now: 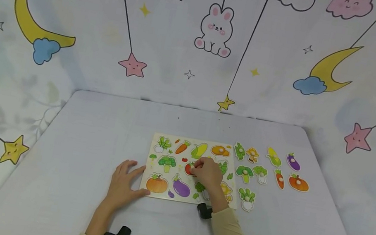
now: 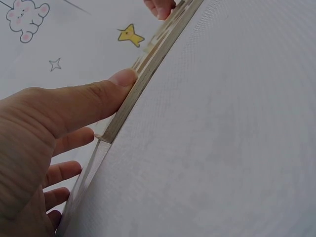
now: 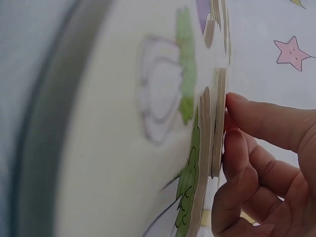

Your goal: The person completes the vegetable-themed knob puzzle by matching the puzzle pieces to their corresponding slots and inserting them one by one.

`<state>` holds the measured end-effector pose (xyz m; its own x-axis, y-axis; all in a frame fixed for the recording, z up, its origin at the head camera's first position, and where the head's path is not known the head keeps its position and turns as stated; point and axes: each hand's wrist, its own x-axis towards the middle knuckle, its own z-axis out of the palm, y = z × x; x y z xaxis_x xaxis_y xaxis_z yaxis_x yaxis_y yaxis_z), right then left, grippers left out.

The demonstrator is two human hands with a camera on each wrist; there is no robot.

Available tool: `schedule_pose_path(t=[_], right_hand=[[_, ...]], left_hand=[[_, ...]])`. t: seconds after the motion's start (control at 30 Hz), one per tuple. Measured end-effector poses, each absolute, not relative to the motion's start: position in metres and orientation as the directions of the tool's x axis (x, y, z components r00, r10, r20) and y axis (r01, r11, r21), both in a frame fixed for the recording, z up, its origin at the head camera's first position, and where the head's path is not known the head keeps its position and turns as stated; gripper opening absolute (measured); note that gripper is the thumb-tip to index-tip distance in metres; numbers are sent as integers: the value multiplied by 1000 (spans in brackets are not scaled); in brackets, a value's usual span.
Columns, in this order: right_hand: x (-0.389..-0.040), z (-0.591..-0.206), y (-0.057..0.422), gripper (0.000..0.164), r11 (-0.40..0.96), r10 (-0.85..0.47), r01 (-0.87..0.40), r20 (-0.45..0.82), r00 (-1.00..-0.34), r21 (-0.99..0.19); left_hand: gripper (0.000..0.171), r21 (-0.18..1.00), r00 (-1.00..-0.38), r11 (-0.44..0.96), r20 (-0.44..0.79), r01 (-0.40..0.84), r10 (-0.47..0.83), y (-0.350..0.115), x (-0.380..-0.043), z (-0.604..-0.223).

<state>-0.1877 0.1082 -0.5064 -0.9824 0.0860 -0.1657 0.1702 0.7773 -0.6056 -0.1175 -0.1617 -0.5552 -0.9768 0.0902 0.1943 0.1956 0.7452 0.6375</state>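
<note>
A wooden vegetable puzzle board (image 1: 167, 193) lies on the table. My left hand (image 1: 123, 184) is at its lower left corner, fingers spread beside the left edge. In the left wrist view the thumb (image 2: 106, 94) rests on the edge of the board (image 2: 131, 101). Over the middle of the board, my right hand (image 1: 207, 174) pinches a tomato puzzle piece (image 1: 188, 169) at the tomato picture. Seen edge-on in the right wrist view, the thin wooden piece (image 3: 218, 123) sits close over the board, with the thumb and fingertips of the right hand (image 3: 261, 158) against its face.
Several loose vegetable pieces lie right of the board, among them broccoli (image 1: 245, 173), corn (image 1: 273, 157), eggplant (image 1: 293, 161), carrot (image 1: 279, 179), pumpkin (image 1: 299, 183) and a white radish (image 1: 246, 199). Behind the white table (image 1: 95, 126) hangs a cartoon-printed backdrop (image 1: 179, 40).
</note>
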Motion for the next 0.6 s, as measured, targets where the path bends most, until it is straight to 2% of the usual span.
schedule_pose_path(t=[0.6], right_hand=[[-186,-508,107,19,812,86,150,-139,-987,-564]], left_hand=[[78,628,-975,751,200,204,97,-161,-116,-552]])
